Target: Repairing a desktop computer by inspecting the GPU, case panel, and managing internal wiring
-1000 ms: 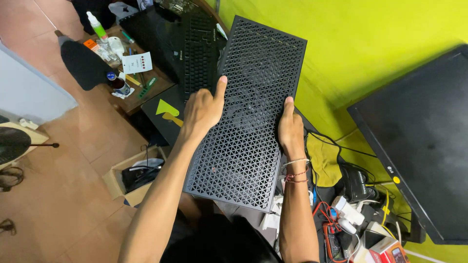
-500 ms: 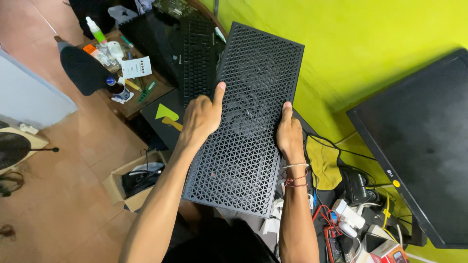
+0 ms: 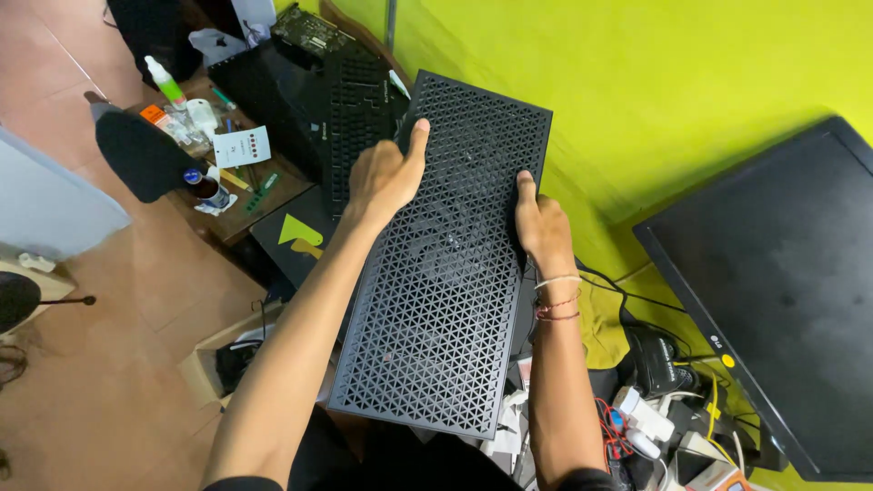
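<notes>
Partly hidden fingers (image 3: 526, 186), mesh panel (image 3: 446, 273) between

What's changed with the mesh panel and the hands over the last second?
Little: the black perforated panel sits slightly further left in view. Both hands kept their hold, left hand on its left edge, right hand on its right edge. The monitor stayed put.

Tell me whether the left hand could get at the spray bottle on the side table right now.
Probably not: the left hand grips the black mesh panel, and the spray bottle stands well beyond it.
</notes>
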